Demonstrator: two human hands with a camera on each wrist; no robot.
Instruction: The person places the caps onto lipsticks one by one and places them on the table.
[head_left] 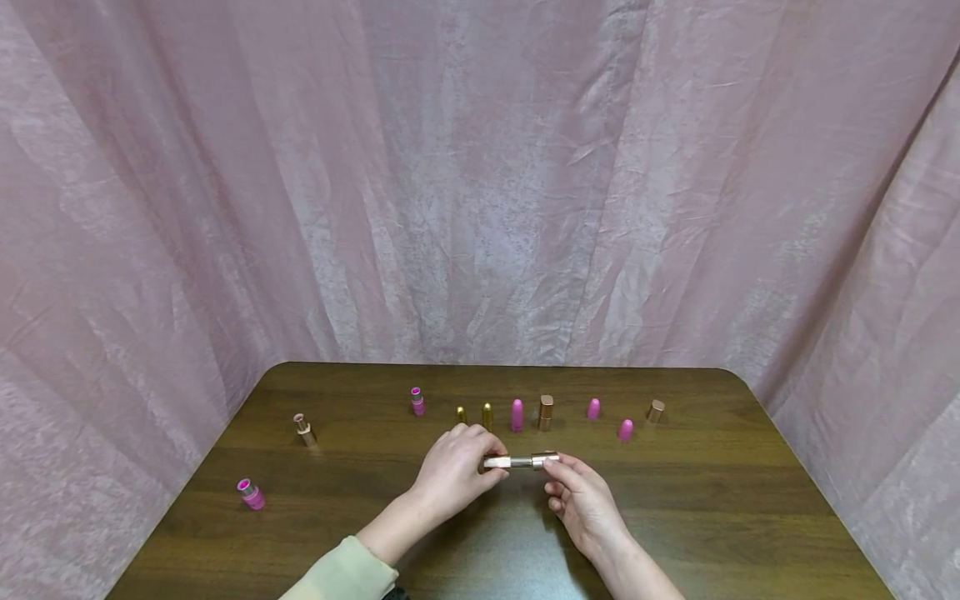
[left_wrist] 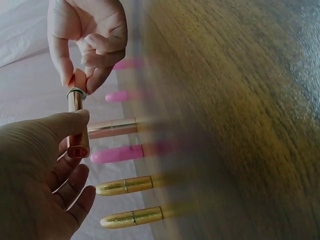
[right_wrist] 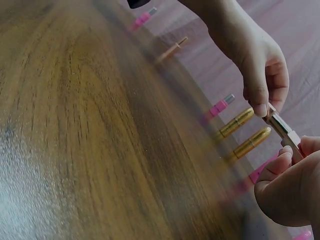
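Note:
A rose-gold lipstick tube [head_left: 520, 462] lies level between both hands over the table, its narrower metallic inner collar showing between the two wider ends. My left hand [head_left: 456, 467] pinches the left end between thumb and fingers; in the left wrist view, a red patch shows on that end of the lipstick tube [left_wrist: 77, 146]. The right hand [head_left: 588, 504] pinches the opposite end with thumb and index finger, its other fingers curled below. Just beyond the hands stand two gold lipsticks [right_wrist: 252, 142], a closed pink lipstick [head_left: 517, 415] and a closed rose-gold lipstick [head_left: 546, 413].
On the brown wooden table [head_left: 712, 517], two pink caps [head_left: 594, 408] and a rose-gold cap [head_left: 656, 411] stand at the right. Capless pink tubes [head_left: 251, 496] and a capless rose-gold tube [head_left: 305, 431] stand toward the left. Pink curtains [head_left: 480, 183] hang behind.

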